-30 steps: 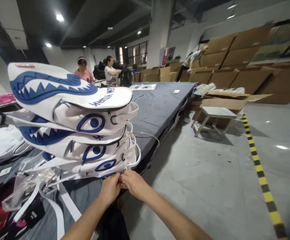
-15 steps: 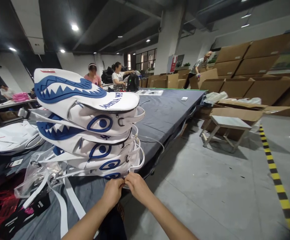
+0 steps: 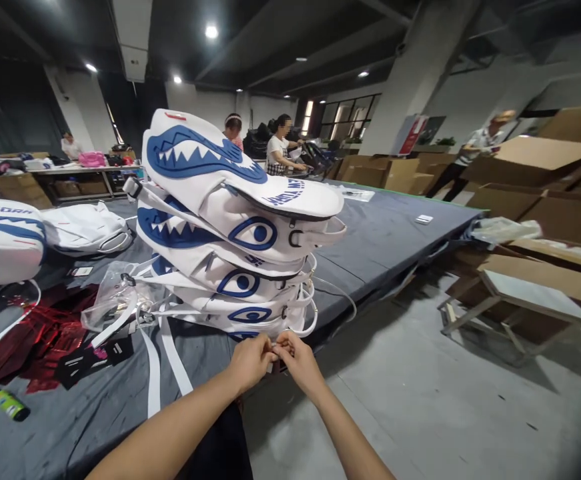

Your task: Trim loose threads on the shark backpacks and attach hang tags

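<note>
Bag stack (image 3: pixel 230 233) | lowest bag's front edge just beyond both grips | left hand (image 3: pixel 250 361), right hand (image 3: pixel 297 360) pinching a small part there, equally near | counter (image 3: pixel 380 233) edge

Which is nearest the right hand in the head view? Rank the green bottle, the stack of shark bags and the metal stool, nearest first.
From the right hand:
1. Stack of shark bags, directly ahead, touching its bottom edge.
2. Metal stool, off to the right on the floor.
3. Green bottle, far left on the table.
</note>
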The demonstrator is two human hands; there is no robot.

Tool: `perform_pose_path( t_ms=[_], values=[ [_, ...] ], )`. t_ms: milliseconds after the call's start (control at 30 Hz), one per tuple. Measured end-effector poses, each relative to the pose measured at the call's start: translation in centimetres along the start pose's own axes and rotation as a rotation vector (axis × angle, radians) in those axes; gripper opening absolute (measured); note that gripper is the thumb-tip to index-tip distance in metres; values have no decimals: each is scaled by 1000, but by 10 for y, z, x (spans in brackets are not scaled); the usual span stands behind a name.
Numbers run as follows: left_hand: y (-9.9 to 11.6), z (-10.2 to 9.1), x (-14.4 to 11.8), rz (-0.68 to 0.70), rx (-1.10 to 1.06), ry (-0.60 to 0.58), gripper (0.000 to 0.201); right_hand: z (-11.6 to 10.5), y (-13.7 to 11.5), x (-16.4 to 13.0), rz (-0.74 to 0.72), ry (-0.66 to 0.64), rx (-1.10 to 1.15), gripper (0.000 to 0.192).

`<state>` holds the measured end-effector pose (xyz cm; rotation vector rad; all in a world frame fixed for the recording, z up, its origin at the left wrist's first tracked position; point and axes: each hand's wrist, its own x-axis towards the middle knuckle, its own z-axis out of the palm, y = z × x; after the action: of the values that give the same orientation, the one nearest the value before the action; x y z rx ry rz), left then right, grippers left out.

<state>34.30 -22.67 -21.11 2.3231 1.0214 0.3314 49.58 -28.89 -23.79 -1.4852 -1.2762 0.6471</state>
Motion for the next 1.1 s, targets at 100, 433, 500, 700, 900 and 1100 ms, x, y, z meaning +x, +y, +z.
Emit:
perform_pose_path(
  t_ms=[100, 433, 500, 700, 900, 1100],
  values=[
    [1, -3, 1, -5, -12, -19, 14, 1, 2, 4, 21, 3, 28, 19],
    [-3, 0, 7, -14, -26, 6, 14, 3, -1, 7, 71, 33, 120, 19],
    [-2, 0, 8, -13, -14, 18, 14, 3, 0, 7, 70, 54, 144, 19],
    [1, -2, 12, 42, 44, -25, 18, 3, 5, 8, 64, 110, 143, 21],
    [0, -10, -2, 64, 60, -89, 24, 10, 0, -2, 102, 140, 168, 42],
    [-26, -23, -5, -2, 62, -172, 30, 26, 31, 9, 253, 167, 88, 50]
  ],
)
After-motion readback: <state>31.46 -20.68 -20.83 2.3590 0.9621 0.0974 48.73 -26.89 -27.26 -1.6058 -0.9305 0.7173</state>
